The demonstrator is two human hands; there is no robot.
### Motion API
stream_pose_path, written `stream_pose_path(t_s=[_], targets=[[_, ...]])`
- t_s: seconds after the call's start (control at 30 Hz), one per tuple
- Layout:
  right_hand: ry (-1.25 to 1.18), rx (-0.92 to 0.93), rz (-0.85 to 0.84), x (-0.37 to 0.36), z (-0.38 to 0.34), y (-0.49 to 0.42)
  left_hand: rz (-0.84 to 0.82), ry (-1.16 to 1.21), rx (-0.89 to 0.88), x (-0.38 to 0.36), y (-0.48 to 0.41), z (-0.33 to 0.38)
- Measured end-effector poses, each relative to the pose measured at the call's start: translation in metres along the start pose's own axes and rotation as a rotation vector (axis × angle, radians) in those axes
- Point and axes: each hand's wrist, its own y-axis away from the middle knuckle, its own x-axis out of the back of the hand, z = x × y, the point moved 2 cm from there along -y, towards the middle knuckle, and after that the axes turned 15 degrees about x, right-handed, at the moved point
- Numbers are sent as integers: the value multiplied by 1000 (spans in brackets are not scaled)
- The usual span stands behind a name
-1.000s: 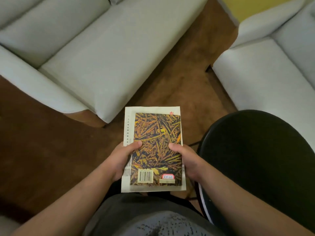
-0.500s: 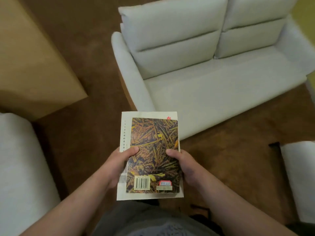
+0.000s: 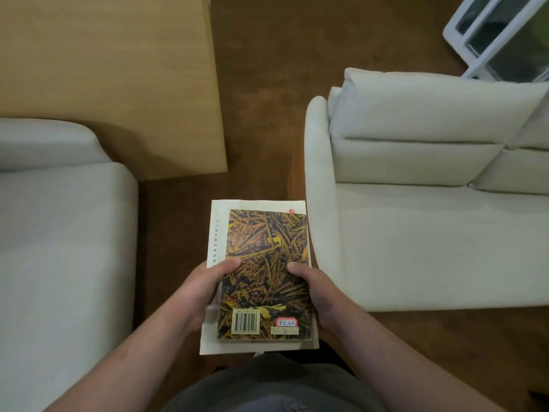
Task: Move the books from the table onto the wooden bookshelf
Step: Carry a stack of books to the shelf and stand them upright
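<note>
I carry two stacked books flat in front of my body. The top book has a dark cover with golden wheat ears, a barcode and a red sticker. Under it lies a larger white book with a column of print on its left margin. My left hand grips the stack's left edge, thumb on the top cover. My right hand grips the right edge, thumb likewise on top. No shelf compartments show in this view.
A light wooden panel or cabinet top fills the upper left. A white sofa stands to the right and another white sofa seat to the left. Brown floor runs between them. A white-framed window is at upper right.
My view has swung left: the black round table has left the frame, the sofa slid right and the wooden panel came in at upper left. Both hands keep the same grip on the books.
</note>
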Motion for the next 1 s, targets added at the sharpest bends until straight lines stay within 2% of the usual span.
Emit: stream_pose_path(t_s=[0.33, 0.47, 0.67, 1.0], targets=[[-2, -7, -53, -21, -71, -131, -51, 85, 17, 14, -74, 118], [2, 3, -25, -26, -107, -178, -27, 39, -8, 12, -100, 177], [3, 18, -3, -38, -163, -232, 14, 26, 51, 12, -129, 257], [-41, 49, 129, -66, -245, -333, -71, -78, 76, 23, -199, 398]])
